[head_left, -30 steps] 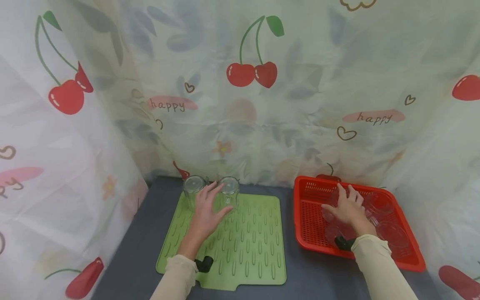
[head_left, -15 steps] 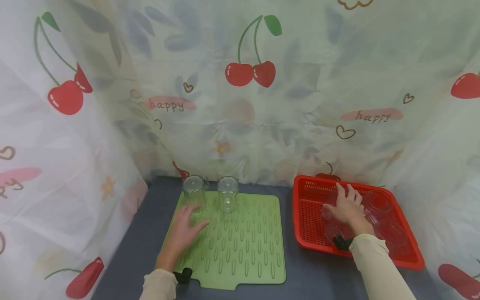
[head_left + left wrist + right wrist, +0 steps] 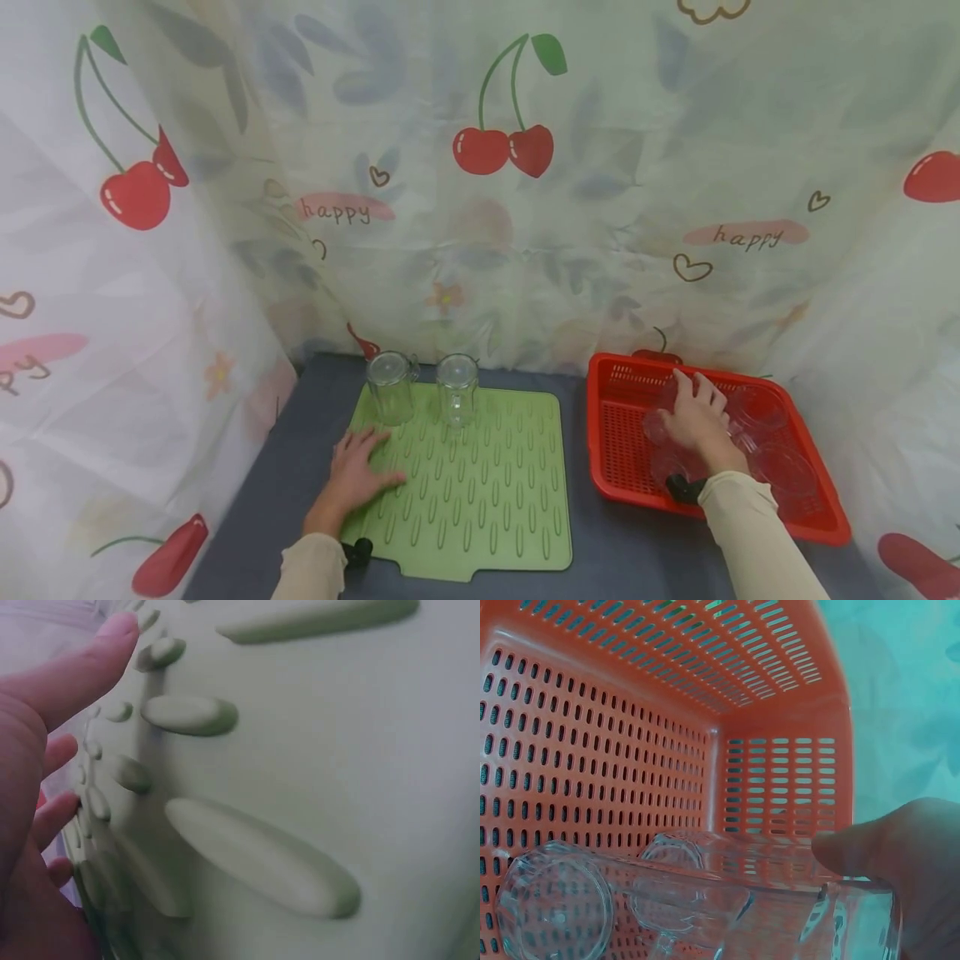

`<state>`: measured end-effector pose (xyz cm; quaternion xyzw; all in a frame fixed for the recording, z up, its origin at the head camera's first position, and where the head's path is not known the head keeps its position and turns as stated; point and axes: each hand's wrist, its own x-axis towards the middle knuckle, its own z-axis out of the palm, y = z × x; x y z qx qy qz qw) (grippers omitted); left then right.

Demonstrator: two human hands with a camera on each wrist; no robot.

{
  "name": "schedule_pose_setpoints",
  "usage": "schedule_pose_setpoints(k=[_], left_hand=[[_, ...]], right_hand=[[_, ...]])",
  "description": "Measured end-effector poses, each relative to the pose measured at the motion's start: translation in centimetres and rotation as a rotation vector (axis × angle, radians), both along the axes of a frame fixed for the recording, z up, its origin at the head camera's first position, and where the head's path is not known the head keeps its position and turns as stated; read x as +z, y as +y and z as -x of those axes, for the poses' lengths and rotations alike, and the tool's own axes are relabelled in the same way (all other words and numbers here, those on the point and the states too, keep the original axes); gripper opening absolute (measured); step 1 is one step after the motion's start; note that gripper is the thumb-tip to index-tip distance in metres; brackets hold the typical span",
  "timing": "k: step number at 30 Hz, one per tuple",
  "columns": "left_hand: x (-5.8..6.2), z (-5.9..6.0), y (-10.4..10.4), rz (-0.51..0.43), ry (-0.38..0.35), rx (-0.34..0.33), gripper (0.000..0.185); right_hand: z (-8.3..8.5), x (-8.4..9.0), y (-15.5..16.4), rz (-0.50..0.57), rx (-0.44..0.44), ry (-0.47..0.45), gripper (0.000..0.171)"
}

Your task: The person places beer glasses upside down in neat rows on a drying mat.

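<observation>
My left hand (image 3: 365, 468) lies flat, fingers spread, on the left edge of the ribbed green mat (image 3: 491, 500); the left wrist view shows the palm (image 3: 37, 795) against the mat's ridges (image 3: 255, 855). Two clear glass mugs (image 3: 392, 388) (image 3: 457, 390) stand upside down at the mat's far edge, apart from that hand. My right hand (image 3: 693, 414) reaches into the red basket (image 3: 609, 479) and lies over a clear glass (image 3: 660, 425) that rests on its side. In the right wrist view the thumb (image 3: 900, 855) presses that glass (image 3: 705, 892) near its rim.
Several more clear glasses (image 3: 787, 468) lie in the right part of the basket. The perforated basket wall (image 3: 592, 750) stands close behind the glass. A cherry-print curtain (image 3: 480, 208) closes the dark tabletop (image 3: 577, 533) at the back and on both sides.
My left hand drew back from the two upturned mugs, toward me and leftward, and settled flat on the mat's left edge. The right hand stayed in the basket.
</observation>
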<state>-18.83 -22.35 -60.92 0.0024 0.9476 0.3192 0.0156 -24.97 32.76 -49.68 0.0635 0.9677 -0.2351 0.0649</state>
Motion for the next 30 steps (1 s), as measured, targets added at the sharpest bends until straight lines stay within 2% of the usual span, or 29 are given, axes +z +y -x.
schedule_pose_setpoints(k=[4,10,18,25,30], left_hand=[[-0.2,0.0,-0.2,0.013,-0.006,-0.016,0.096],[-0.7,0.0,-0.8,0.038,-0.053,-0.059,0.107],[-1.6,0.2,-1.1,0.048,-0.056,-0.069,0.112],[-1.1,0.2,-1.1,0.027,-0.062,-0.051,0.112],[-1.1,0.1,-0.9,0.015,-0.058,-0.05,0.111]], right_hand=[[0.1,-0.1,0.0,-0.004,-0.003,0.016,0.084],[0.3,0.1,-0.1,-0.024,0.005,0.021,0.079],[0.1,0.9,-0.2,-0.018,-0.015,0.051,0.081],[0.0,1.7,-0.7,-0.016,0.007,0.13,0.079],[-0.2,3.0,-1.1,-0.014,-0.003,0.155,0.081]])
